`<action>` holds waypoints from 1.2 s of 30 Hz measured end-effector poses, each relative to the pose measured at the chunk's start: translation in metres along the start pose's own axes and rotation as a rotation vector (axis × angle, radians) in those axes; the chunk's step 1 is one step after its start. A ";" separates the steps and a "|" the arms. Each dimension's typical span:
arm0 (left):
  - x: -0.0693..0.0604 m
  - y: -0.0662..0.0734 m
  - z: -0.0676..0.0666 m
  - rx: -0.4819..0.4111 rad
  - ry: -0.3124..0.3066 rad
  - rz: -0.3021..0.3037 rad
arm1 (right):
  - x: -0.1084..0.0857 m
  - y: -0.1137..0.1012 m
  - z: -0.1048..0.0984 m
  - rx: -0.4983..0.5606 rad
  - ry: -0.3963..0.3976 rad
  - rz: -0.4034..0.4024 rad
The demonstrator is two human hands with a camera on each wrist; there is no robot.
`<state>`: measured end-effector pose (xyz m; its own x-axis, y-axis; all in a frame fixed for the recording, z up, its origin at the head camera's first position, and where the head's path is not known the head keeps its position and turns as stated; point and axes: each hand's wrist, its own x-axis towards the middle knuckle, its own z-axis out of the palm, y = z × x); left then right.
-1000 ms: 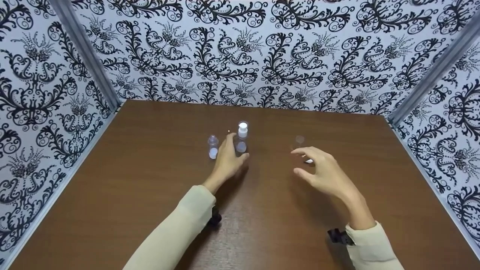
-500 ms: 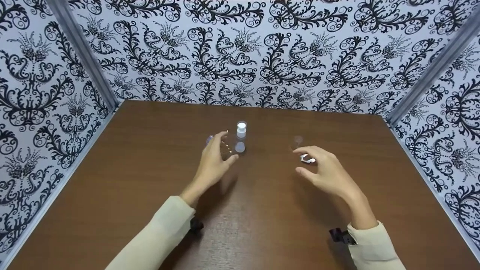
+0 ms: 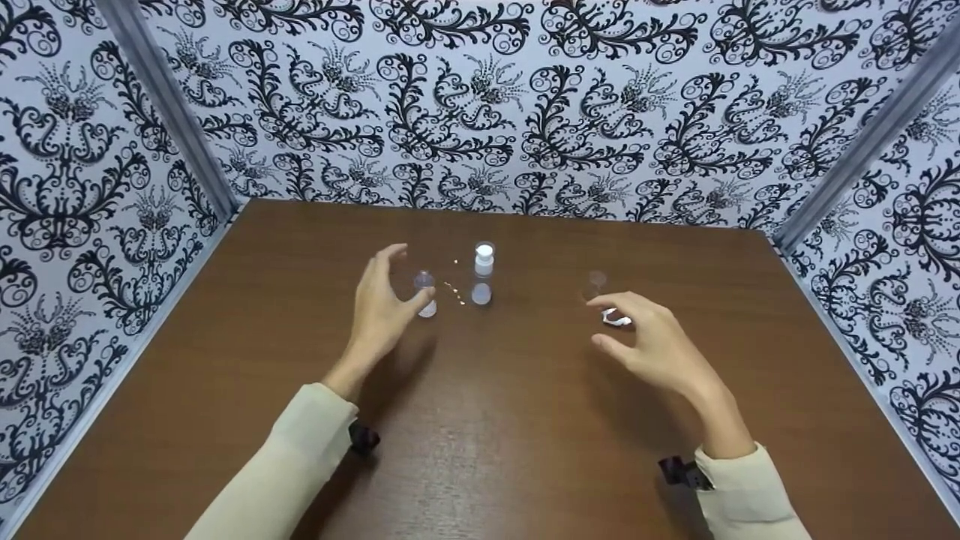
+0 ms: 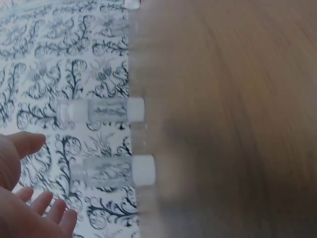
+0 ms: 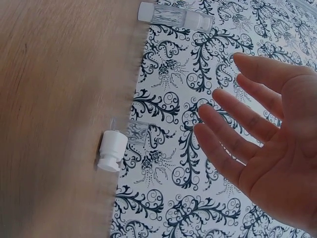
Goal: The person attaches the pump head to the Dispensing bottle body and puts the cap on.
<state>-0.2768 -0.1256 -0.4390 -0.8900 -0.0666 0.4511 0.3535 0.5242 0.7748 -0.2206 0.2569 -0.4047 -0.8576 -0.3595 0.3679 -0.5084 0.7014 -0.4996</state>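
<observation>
My left hand is held with fingers and thumb spread, holding nothing. In the head view its thumb overlaps a small clear bottle with a white base; the left wrist view shows that clear bottle apart from the fingers. To its right stands a clear bottle with a white pump top, also in the left wrist view as the pump bottle. My right hand, fingers loosely curved, hovers by a white pump head lying on its side. Behind that pump head stands a clear cap.
Several tiny bright specks lie in a line on the brown wooden table between the two bottles. Patterned black-and-white panels enclose the back and sides, with metal posts at the corners.
My left hand has moved left, from beside the pump bottle, past the small clear bottle, to that bottle's left side. The right hand has barely moved. Both bottles stay standing.
</observation>
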 end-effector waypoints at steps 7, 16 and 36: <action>0.004 -0.021 -0.001 -0.082 0.005 -0.083 | -0.002 0.002 0.001 -0.008 0.011 -0.015; 0.007 -0.034 0.007 -0.206 -0.049 -0.192 | -0.003 0.006 0.003 -0.018 0.011 -0.009; 0.003 -0.043 0.023 -0.279 -0.157 -0.390 | -0.005 0.012 0.007 0.050 0.081 0.033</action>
<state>-0.3013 -0.1285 -0.4814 -0.9961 -0.0727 0.0489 0.0304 0.2373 0.9710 -0.2232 0.2623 -0.4182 -0.8660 -0.2841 0.4115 -0.4847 0.6797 -0.5506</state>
